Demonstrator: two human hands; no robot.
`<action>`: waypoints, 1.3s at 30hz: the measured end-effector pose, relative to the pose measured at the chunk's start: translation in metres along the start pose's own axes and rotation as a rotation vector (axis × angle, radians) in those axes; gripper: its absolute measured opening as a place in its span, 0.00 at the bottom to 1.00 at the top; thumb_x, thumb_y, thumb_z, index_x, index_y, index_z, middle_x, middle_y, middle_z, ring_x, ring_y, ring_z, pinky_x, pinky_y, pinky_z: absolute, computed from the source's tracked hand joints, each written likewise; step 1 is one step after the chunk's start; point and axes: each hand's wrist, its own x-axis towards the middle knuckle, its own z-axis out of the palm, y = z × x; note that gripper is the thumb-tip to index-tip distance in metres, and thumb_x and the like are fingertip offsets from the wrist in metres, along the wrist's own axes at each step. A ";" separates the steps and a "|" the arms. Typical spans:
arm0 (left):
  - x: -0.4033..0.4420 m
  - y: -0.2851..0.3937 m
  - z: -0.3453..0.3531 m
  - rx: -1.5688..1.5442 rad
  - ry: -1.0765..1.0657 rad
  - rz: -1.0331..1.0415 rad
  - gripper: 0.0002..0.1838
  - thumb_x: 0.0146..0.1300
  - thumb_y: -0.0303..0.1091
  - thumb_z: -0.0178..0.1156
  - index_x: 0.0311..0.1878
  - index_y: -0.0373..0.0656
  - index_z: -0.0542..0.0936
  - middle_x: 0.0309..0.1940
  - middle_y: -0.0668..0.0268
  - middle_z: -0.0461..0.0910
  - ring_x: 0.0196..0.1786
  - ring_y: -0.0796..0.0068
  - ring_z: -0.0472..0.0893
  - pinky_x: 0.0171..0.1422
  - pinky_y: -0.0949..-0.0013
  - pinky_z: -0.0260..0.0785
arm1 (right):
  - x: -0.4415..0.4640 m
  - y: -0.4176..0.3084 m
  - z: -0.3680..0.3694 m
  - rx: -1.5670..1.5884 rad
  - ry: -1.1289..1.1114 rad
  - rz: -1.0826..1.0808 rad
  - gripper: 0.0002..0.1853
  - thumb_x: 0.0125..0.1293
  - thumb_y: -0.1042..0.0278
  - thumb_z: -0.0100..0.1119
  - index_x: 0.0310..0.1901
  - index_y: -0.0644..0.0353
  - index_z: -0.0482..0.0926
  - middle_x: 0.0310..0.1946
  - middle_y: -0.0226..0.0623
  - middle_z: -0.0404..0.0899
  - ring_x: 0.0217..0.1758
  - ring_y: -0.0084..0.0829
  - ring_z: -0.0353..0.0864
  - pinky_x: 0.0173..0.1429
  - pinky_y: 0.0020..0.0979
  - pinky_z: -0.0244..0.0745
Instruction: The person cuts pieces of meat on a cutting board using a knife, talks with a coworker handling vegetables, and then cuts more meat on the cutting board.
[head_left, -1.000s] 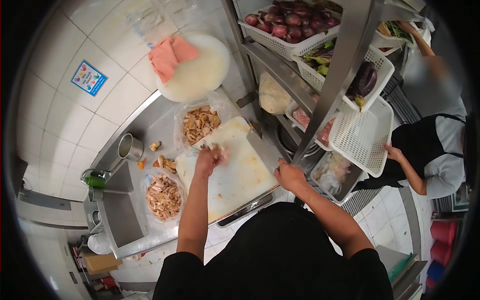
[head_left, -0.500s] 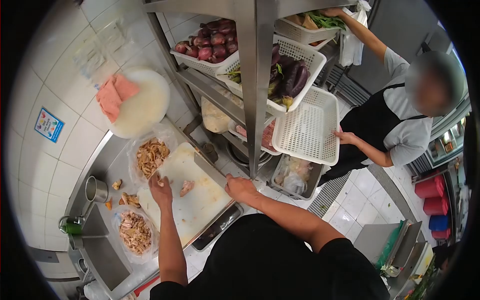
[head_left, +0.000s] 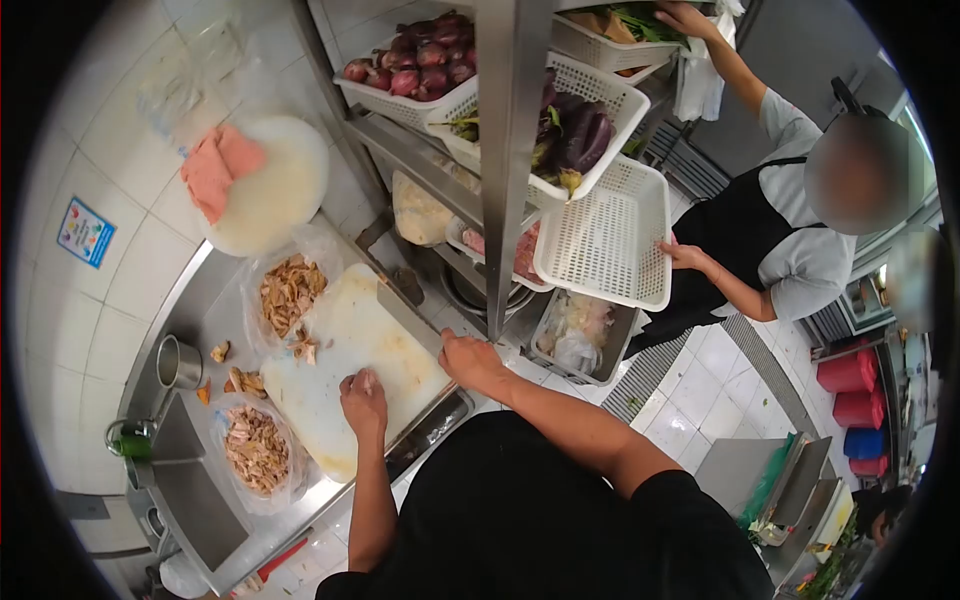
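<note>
My left hand (head_left: 363, 402) is closed over the white cutting board (head_left: 395, 350), fingers curled round a small piece of meat (head_left: 368, 381). In my right hand (head_left: 472, 362) is a knife (head_left: 408, 307), its blade lying along the board's right side, apart from the meat. Another scrap of meat (head_left: 302, 347) rests at the board's upper left, beside a clear plastic bag of browned meat pieces (head_left: 291, 291). Below it, a second clear bag holds paler chopped meat (head_left: 262, 450). Larger browned chunks (head_left: 246, 383) sit on the steel counter between the bags.
A steel rack post (head_left: 510, 170) rises just beyond my right hand. Its shelves carry baskets of red onions (head_left: 425, 68) and eggplants (head_left: 580, 135). To the right, a co-worker (head_left: 745, 225) grips an empty white basket (head_left: 605, 235). A metal cup (head_left: 178, 361) stands left by the sink (head_left: 195, 490).
My left hand has moved right and toward me, onto the piece of meat that lay loose on the board. A scrap now shows where the hand was. My right hand still grips the knife.
</note>
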 end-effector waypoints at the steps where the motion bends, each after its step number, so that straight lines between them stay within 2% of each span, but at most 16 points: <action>1: -0.008 -0.005 -0.001 -0.167 0.041 -0.078 0.14 0.62 0.26 0.60 0.51 0.40 0.85 0.48 0.52 0.83 0.53 0.49 0.81 0.58 0.57 0.75 | 0.003 0.003 0.004 -0.027 0.001 0.032 0.16 0.69 0.64 0.50 0.53 0.65 0.72 0.40 0.60 0.84 0.47 0.58 0.85 0.53 0.54 0.79; 2: -0.010 -0.012 0.001 -0.158 0.057 -0.106 0.14 0.62 0.26 0.60 0.51 0.40 0.85 0.48 0.52 0.83 0.53 0.49 0.81 0.58 0.57 0.75 | 0.008 0.003 0.010 -0.055 -0.006 0.052 0.17 0.70 0.61 0.50 0.53 0.64 0.71 0.40 0.60 0.84 0.46 0.60 0.85 0.52 0.55 0.79; 4: -0.010 -0.031 0.000 -0.538 -0.068 -0.257 0.17 0.60 0.20 0.57 0.52 0.41 0.85 0.51 0.52 0.83 0.55 0.51 0.82 0.59 0.59 0.75 | 0.011 0.006 0.013 -0.067 -0.017 0.026 0.17 0.70 0.59 0.51 0.53 0.62 0.71 0.41 0.60 0.84 0.47 0.60 0.85 0.53 0.55 0.79; 6: -0.009 -0.024 -0.016 -0.346 -0.082 0.029 0.19 0.59 0.18 0.57 0.52 0.42 0.85 0.52 0.53 0.83 0.56 0.53 0.82 0.58 0.61 0.76 | 0.005 -0.012 -0.003 -0.111 -0.051 0.073 0.18 0.70 0.62 0.51 0.55 0.64 0.72 0.41 0.58 0.85 0.47 0.58 0.85 0.55 0.54 0.79; 7: -0.008 -0.027 -0.013 -0.271 -0.080 0.079 0.19 0.58 0.20 0.59 0.52 0.43 0.85 0.52 0.54 0.83 0.51 0.55 0.84 0.56 0.62 0.77 | 0.005 -0.014 -0.003 -0.109 -0.084 0.052 0.18 0.70 0.62 0.51 0.55 0.64 0.72 0.41 0.58 0.85 0.47 0.58 0.85 0.55 0.54 0.79; 8: -0.008 -0.008 -0.022 -0.253 -0.147 -0.015 0.18 0.58 0.21 0.60 0.52 0.44 0.85 0.50 0.54 0.83 0.45 0.57 0.85 0.52 0.62 0.78 | 0.007 -0.013 -0.004 -0.129 -0.082 0.032 0.18 0.70 0.61 0.51 0.55 0.64 0.71 0.40 0.58 0.85 0.47 0.58 0.86 0.55 0.53 0.79; 11: -0.010 0.011 -0.012 -0.331 -0.174 -0.019 0.17 0.58 0.24 0.62 0.52 0.44 0.85 0.47 0.55 0.83 0.40 0.58 0.84 0.49 0.60 0.77 | 0.006 -0.016 -0.006 -0.154 -0.084 0.011 0.17 0.70 0.61 0.52 0.53 0.65 0.71 0.39 0.58 0.85 0.47 0.57 0.86 0.54 0.53 0.79; 15: -0.009 0.021 -0.009 -0.347 -0.211 0.047 0.17 0.57 0.29 0.65 0.52 0.44 0.85 0.44 0.55 0.82 0.40 0.58 0.84 0.47 0.60 0.77 | 0.003 -0.020 -0.006 -0.155 -0.062 0.008 0.17 0.69 0.61 0.52 0.52 0.65 0.71 0.39 0.59 0.85 0.46 0.58 0.85 0.54 0.54 0.79; 18: 0.026 -0.009 -0.019 -0.145 0.005 -0.124 0.19 0.57 0.32 0.67 0.54 0.45 0.85 0.44 0.54 0.81 0.40 0.56 0.82 0.48 0.58 0.76 | 0.004 -0.018 -0.002 -0.158 -0.055 0.024 0.17 0.69 0.61 0.53 0.52 0.65 0.71 0.39 0.59 0.85 0.46 0.58 0.86 0.53 0.54 0.79; 20: 0.055 -0.024 -0.035 0.100 0.234 -0.005 0.21 0.57 0.32 0.67 0.55 0.45 0.82 0.49 0.55 0.80 0.48 0.54 0.81 0.55 0.54 0.74 | 0.004 -0.018 -0.003 -0.158 -0.064 0.031 0.17 0.69 0.61 0.54 0.52 0.65 0.71 0.40 0.60 0.85 0.46 0.58 0.86 0.54 0.54 0.79; 23: 0.090 -0.052 -0.032 0.217 0.406 0.007 0.19 0.55 0.30 0.66 0.52 0.45 0.82 0.53 0.54 0.79 0.51 0.51 0.80 0.57 0.53 0.73 | 0.006 -0.018 -0.004 -0.153 -0.066 0.038 0.18 0.69 0.61 0.54 0.53 0.65 0.71 0.40 0.59 0.85 0.47 0.58 0.86 0.54 0.53 0.79; 24: 0.095 -0.056 -0.036 0.219 0.405 0.011 0.19 0.55 0.30 0.66 0.52 0.45 0.82 0.53 0.54 0.79 0.51 0.51 0.80 0.57 0.53 0.73 | 0.005 -0.018 -0.005 -0.148 -0.067 0.042 0.18 0.68 0.61 0.55 0.53 0.65 0.71 0.41 0.59 0.85 0.47 0.58 0.86 0.55 0.53 0.79; 26: 0.101 -0.061 -0.040 0.154 0.074 -0.048 0.18 0.56 0.28 0.64 0.52 0.45 0.82 0.50 0.52 0.79 0.50 0.47 0.79 0.55 0.49 0.74 | 0.004 -0.018 -0.007 -0.153 -0.074 0.050 0.18 0.69 0.61 0.54 0.53 0.65 0.71 0.41 0.59 0.85 0.47 0.57 0.86 0.55 0.53 0.79; 31: 0.055 -0.045 -0.020 0.052 0.017 0.002 0.13 0.56 0.26 0.62 0.46 0.44 0.83 0.44 0.55 0.82 0.47 0.48 0.80 0.53 0.50 0.73 | 0.003 -0.014 -0.006 -0.113 -0.046 0.065 0.18 0.70 0.61 0.54 0.54 0.64 0.71 0.41 0.58 0.85 0.48 0.57 0.86 0.54 0.52 0.79; 35: -0.006 -0.024 -0.013 -0.058 0.050 0.061 0.13 0.56 0.26 0.61 0.46 0.44 0.83 0.45 0.54 0.82 0.49 0.48 0.80 0.54 0.52 0.73 | 0.004 -0.010 -0.006 -0.094 -0.053 0.055 0.18 0.70 0.61 0.54 0.54 0.64 0.70 0.42 0.58 0.85 0.47 0.57 0.85 0.54 0.52 0.79; 39: 0.005 -0.034 -0.023 -0.073 0.056 0.028 0.15 0.55 0.27 0.61 0.47 0.43 0.84 0.44 0.53 0.82 0.48 0.48 0.81 0.54 0.54 0.74 | 0.007 -0.008 -0.006 -0.098 -0.067 0.031 0.18 0.70 0.61 0.54 0.54 0.65 0.70 0.42 0.59 0.85 0.48 0.58 0.85 0.54 0.53 0.79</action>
